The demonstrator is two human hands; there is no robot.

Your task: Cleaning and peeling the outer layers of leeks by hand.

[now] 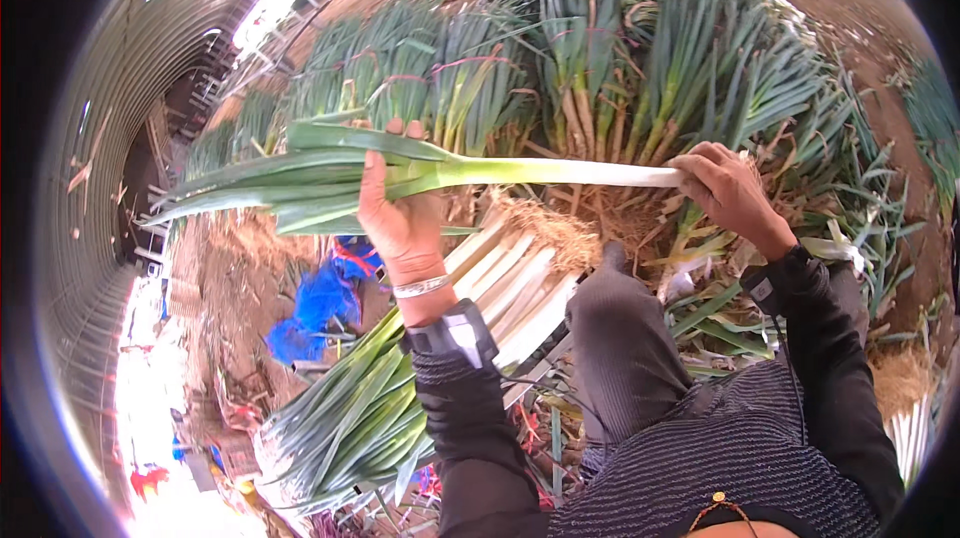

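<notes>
A long leek (540,171) lies horizontally in the air between my hands, its green leaves fanning to the left. My left hand (397,208) holds it from beneath where the leaves spread, fingertips showing above it. My right hand (725,190) is closed on the white lower end at the right, hiding most of the roots. Below the held leek, a pile of trimmed leeks (505,288) lies on a slanted support, white stems and pale roots toward the upper right, leaves toward the lower left.
Upright bundles of leeks (590,48), some tied with pink bands, line the back and right. Blue plastic material (310,316) lies on the littered ground (225,308) at the left. My bent leg (620,348) is below my hands. A curved corrugated wall (90,188) rises at the far left.
</notes>
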